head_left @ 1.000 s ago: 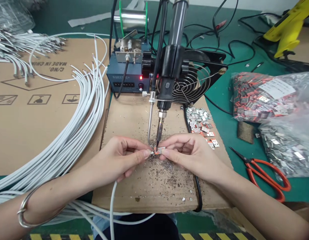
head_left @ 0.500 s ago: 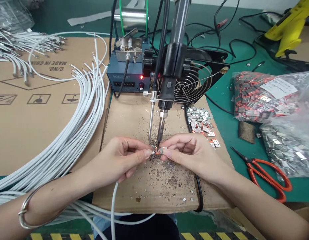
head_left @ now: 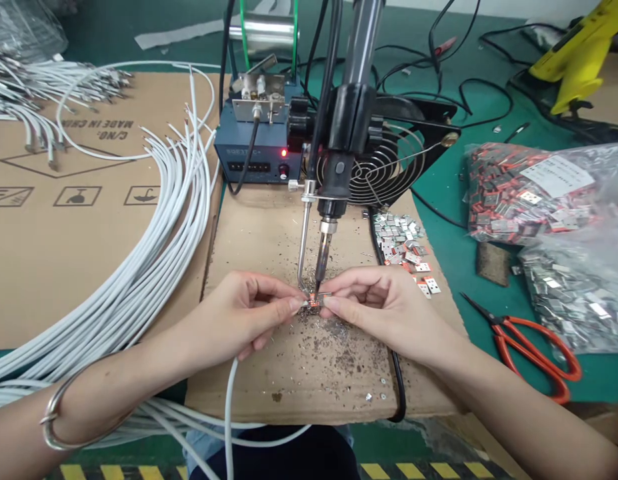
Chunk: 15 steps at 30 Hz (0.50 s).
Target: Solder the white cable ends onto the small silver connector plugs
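Note:
My left hand (head_left: 266,313) pinches the end of a white cable (head_left: 231,407), whose length hangs down below the palm. Between thumb and fingers, my right hand (head_left: 373,303) grips a small USB connector (head_left: 315,301) with an orange part. The cable's tip meets the connector's orange end, right under the tip of a fixed soldering iron (head_left: 321,263). A thin metal solder feed tube (head_left: 303,247) comes down beside the iron and ends at the same spot. The exact contact there is too small to make out.
A blue solder feeder (head_left: 253,147) and a fan (head_left: 369,167) stand behind. White cables (head_left: 183,220) lie left. Loose connectors (head_left: 401,240), bags of connectors (head_left: 533,193) and red-handled pliers (head_left: 533,347) lie right. Solder debris covers the cardboard (head_left: 259,233).
My right hand has shifted very slightly left, bringing the connector a touch further left under the iron tip. Both hands keep their pinch.

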Each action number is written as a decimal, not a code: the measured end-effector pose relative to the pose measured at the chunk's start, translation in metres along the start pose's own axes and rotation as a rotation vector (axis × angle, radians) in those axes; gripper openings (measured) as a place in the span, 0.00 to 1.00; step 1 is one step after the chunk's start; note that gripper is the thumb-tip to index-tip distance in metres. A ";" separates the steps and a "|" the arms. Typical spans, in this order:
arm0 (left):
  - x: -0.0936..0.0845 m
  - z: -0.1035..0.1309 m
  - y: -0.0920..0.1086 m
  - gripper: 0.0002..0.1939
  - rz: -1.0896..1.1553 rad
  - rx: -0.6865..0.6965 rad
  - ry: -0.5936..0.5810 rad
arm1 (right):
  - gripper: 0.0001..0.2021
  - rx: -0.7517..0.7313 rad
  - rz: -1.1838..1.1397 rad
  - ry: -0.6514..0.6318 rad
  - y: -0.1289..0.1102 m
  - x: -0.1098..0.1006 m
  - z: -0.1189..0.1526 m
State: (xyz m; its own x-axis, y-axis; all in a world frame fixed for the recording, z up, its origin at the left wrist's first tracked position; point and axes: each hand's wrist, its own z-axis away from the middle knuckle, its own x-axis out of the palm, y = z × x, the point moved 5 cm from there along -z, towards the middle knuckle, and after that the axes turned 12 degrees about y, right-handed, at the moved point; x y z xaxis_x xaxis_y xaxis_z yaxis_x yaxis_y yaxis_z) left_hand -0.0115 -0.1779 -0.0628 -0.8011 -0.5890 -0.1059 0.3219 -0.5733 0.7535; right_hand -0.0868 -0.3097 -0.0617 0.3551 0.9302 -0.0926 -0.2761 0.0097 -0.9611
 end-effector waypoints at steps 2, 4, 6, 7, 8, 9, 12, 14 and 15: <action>0.000 0.000 0.000 0.11 -0.003 -0.013 -0.005 | 0.07 -0.004 0.000 -0.002 0.000 0.000 0.000; 0.000 0.001 0.000 0.07 0.008 0.001 -0.020 | 0.07 -0.008 0.004 -0.004 0.000 0.000 0.001; 0.000 0.002 0.002 0.05 0.019 0.041 -0.016 | 0.07 -0.010 0.008 -0.004 0.000 0.000 0.001; 0.000 0.003 0.002 0.05 0.016 0.060 -0.002 | 0.07 -0.010 0.009 -0.004 0.000 0.000 0.001; 0.000 0.003 0.003 0.05 0.008 0.080 0.017 | 0.07 -0.007 0.010 -0.004 0.000 -0.001 0.001; -0.001 0.004 0.004 0.05 -0.002 0.095 0.034 | 0.07 -0.002 0.010 -0.003 0.000 -0.001 0.001; -0.001 0.004 0.005 0.06 -0.030 0.125 0.055 | 0.07 0.022 0.015 -0.011 0.000 -0.001 0.000; 0.000 0.004 0.006 0.06 -0.042 0.151 0.050 | 0.07 0.039 0.014 -0.019 0.001 0.000 -0.001; -0.001 0.004 0.006 0.06 -0.052 0.168 0.049 | 0.07 0.046 0.010 -0.024 0.001 0.000 -0.001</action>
State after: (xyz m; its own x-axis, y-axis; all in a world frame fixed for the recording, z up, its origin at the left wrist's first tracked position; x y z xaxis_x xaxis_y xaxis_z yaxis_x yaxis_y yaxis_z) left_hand -0.0111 -0.1787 -0.0559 -0.7876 -0.5905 -0.1759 0.1888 -0.5030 0.8434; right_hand -0.0864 -0.3102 -0.0626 0.3310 0.9387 -0.0959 -0.3205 0.0162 -0.9471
